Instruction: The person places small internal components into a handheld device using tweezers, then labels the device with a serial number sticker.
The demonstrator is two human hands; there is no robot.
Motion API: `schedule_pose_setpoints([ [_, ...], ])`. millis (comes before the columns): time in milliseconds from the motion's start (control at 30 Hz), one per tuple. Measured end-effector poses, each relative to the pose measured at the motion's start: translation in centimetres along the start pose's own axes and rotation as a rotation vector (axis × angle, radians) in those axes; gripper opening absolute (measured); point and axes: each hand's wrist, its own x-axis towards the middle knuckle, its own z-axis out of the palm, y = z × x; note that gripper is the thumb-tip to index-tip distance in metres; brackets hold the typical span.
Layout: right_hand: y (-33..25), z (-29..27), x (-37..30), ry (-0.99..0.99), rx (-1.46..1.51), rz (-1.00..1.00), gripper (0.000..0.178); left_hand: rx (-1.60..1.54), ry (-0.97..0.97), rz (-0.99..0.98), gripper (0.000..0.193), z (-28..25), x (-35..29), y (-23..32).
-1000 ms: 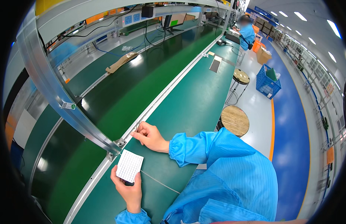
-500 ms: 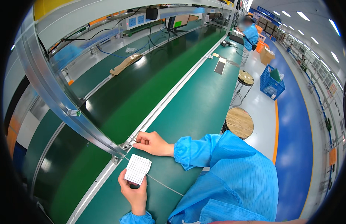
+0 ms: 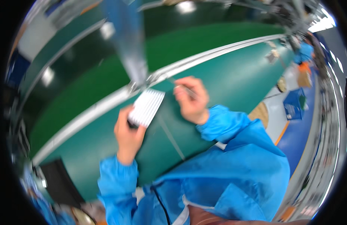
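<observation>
My left hand [image 3: 128,133] is closed on a white block [image 3: 148,107] with rows of small dots on its face, held tilted above the green bench top [image 3: 222,80]. Motion blurs those rows into stripes. To the right of the block and apart from it, my right hand [image 3: 192,98] pinches a thin metal tool [image 3: 189,92], seemingly tweezers. Its tip points up and left past my fingers, too smeared to make out clearly.
A metal post [image 3: 126,41] rises from the pale rail [image 3: 94,105] just beyond the block. A dark flat object [image 3: 63,180] lies at the bench's left end. Right of the bench are a round stool [image 3: 260,114], a blue crate [image 3: 295,105] and a distant person [image 3: 304,52].
The whole view has swung left, bringing the bench's left end into sight. My right hand has come away from the post's foot with the thin tool; my left still holds the block.
</observation>
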Motion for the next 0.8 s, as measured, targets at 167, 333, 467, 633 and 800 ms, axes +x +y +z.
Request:
schedule_pose_setpoints([
  [167,-0.8,0.4,-2.1,-0.452,0.096,-0.130,0.024,0.010,-0.032,-0.176,0.052,-0.2,0.2,-2.8],
  [333,-0.3,0.1,-3.2,-0.612,0.118,-0.012,0.022,0.045,-0.044,-0.117,0.051,-0.3,-0.3,-1.5],
  [467,-0.3,-0.6,-2.7,-0.616,0.152,-0.071,0.023,-0.020,-0.058,-0.131,0.044,-0.1,-0.1,-2.1],
  [633,-0.9,0.0,-2.3,-0.633,0.100,-0.061,0.028,-0.037,-0.077,-0.139,0.042,-0.5,-0.1,-2.4],
  [800,-0.5,0.2,-2.3,-0.578,0.053,0.021,0.032,0.014,-0.103,-0.141,0.052,-0.7,0.4,-1.2],
])
